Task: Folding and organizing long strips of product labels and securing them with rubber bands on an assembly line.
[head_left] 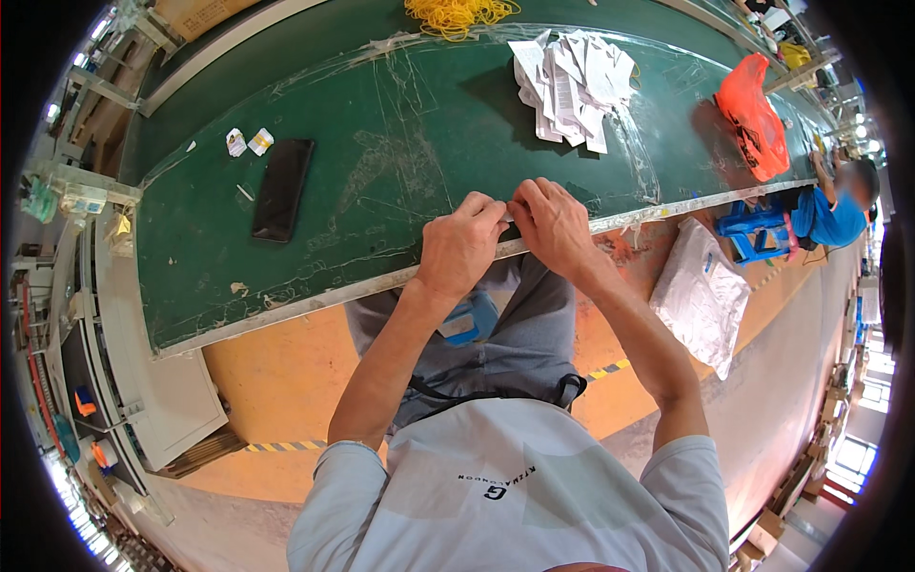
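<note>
My left hand [461, 240] and my right hand [555, 227] meet at the near edge of the green table [381, 253]. Fingertips of both are pinched together over a small white piece [506, 215], mostly hidden, so its kind is unclear. Beyond my right hand lies a loose pile of printed white paper slips [570, 91]. To the left of my left hand, a black smartphone [283, 191] rests flat on the table.
Yellow cords [457, 13] lie tangled at the far edge. A red plastic bag [753, 119] stands at the right, and two small packets [250, 142] lie left. A white sack [701, 296] is on the floor. Another person [834, 205] sits at the far right.
</note>
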